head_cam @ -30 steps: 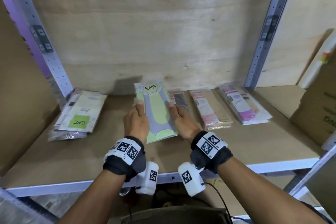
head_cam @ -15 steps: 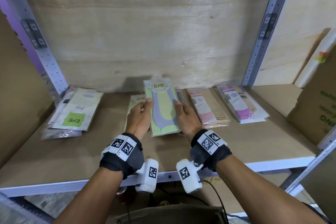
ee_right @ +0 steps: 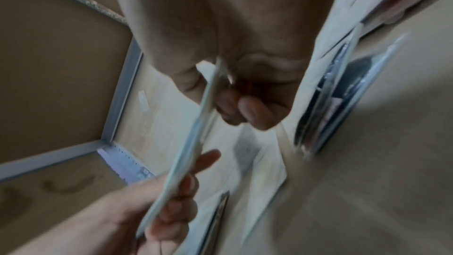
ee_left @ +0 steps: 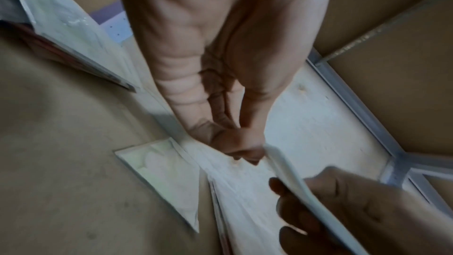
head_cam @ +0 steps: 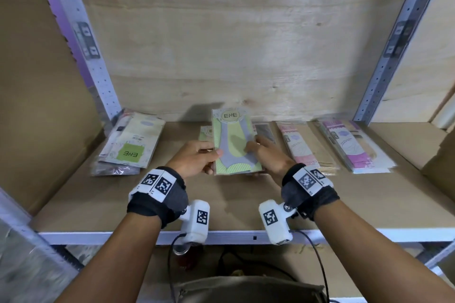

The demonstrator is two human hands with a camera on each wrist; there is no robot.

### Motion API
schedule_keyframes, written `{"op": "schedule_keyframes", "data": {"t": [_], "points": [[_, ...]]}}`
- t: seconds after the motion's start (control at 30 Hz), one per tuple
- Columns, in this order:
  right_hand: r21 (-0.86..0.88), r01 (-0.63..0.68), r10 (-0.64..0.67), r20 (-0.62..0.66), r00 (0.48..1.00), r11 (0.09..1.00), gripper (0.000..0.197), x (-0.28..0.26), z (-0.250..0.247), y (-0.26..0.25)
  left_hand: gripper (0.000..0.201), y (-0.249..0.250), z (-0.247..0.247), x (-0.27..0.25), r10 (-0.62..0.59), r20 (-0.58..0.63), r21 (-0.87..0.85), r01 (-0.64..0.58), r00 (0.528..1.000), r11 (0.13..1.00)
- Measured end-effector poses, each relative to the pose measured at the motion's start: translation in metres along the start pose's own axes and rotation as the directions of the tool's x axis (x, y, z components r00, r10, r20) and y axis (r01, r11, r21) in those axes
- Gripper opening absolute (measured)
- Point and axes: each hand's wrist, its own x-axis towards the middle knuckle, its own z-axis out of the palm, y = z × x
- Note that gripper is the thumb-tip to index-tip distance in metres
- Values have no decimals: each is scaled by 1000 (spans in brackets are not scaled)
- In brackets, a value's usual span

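A flat green and grey packet marked ENE (head_cam: pixel 234 141) is held tilted above the wooden shelf (head_cam: pixel 246 204). My left hand (head_cam: pixel 197 157) grips its left edge, thumb on top. My right hand (head_cam: pixel 267 155) grips its right edge. The right wrist view shows the packet (ee_right: pixel 196 133) edge-on, pinched between the thumb and fingers of my right hand (ee_right: pixel 230 92), with my left hand (ee_right: pixel 157 201) lower down. In the left wrist view my left hand (ee_left: pixel 235 143) meets the packet's edge (ee_left: pixel 301 185). A second green packet (head_cam: pixel 205 131) lies flat on the shelf behind my left hand.
A stack of packets with a green ENE label (head_cam: pixel 128 147) lies at the shelf's left. Pink packets (head_cam: pixel 302 147) and purple packets (head_cam: pixel 352 147) lie to the right, a dark one (head_cam: pixel 264 130) behind my right hand. Plywood back wall (head_cam: pixel 234 44), metal uprights (head_cam: pixel 403 39) and cardboard (head_cam: pixel 440 160) enclose the shelf.
Both hands have lifted the green packet off the one beneath it and moved it slightly right and towards me. The lower green packet now shows at the left.
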Motion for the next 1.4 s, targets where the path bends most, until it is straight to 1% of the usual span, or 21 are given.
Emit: {"op": "schedule_keyframes", "data": {"t": [0.03,0.1,0.17,0.2,0.27,0.33,0.4,0.47,0.5,0.57,0.63,0.7,0.77,0.83,0.9,0.97,1.03,1.1,1.17,1.27,1.4], "points": [[27,-8,7,49,999,1000,18,2,1,-3,26,-1,-5,0,-4,-7,-37,3,1000,999],[101,-30,19,107,994,994,20,2,3,-7,20,-2,-14,0,4,-61,-139,-12,998,990],[121,-38,26,102,994,992,29,3,7,-8,12,-1,-20,-1,12,-116,-209,-36,993,977],[118,-44,34,84,996,992,31,5,9,-7,11,0,-22,-1,14,-136,-230,-45,991,972],[141,-58,52,45,998,988,27,11,15,-8,12,-2,-24,1,-6,-165,-259,-38,986,965],[132,-44,43,10,999,990,22,19,21,-9,11,-5,-25,3,-46,-204,-254,-7,978,967],[4,-46,47,-14,999,999,21,27,27,-10,12,-8,-28,6,-78,-232,-209,29,970,978],[-111,-84,86,7,996,990,19,32,30,-12,7,-9,-31,11,-101,-239,-163,63,966,985],[-139,-111,116,25,993,984,18,35,31,-14,5,-9,-32,13,-117,-238,-156,81,964,984],[-163,-150,160,46,986,975,15,40,33,-18,5,-11,-36,18,-151,-232,-144,120,961,982],[-158,-160,169,44,985,974,17,44,35,-21,8,-13,-40,23,-170,-220,-137,142,961,980],[-128,-185,191,37,981,974,17,48,37,-21,12,-15,-43,28,-182,-222,-141,154,958,978],[-136,-231,238,34,971,963,18,52,40,-20,12,-18,-45,32,-172,-228,-113,150,958,982],[-194,-267,278,29,960,944,18,57,42,-20,12,-20,-46,34,-181,-231,-89,164,956,982],[-298,-257,273,12,962,919,19,60,45,-21,21,-25,-47,38,-202,-249,-96,183,947,978],[-491,-207,228,-18,974,846,30,64,48,-24,28,-28,-46,42,-224,-276,-87,208,935,974],[-585,-182,200,-34,979,790,39,67,51,-28,31,-33,-45,47,-242,-292,-67,232,925,970],[-646,-170,201,-26,979,744,42,70,55,-30,30,-39,-43,54,-277,-273,-66,269,921,961],[-696,-176,206,-41,978,697,41,71,59,-30,26,-45,-40,59,-305,-240,-75,295,922,952],[-735,-170,178,-69,982,656,42,73,63,-26,29,-53,-39,66,-314,-238,-33,316,919,948],[-775,-154,173,-58,983,613,39,74,66,-23,22,-59,-41,75,-308,-243,1,318,920,948]]}}
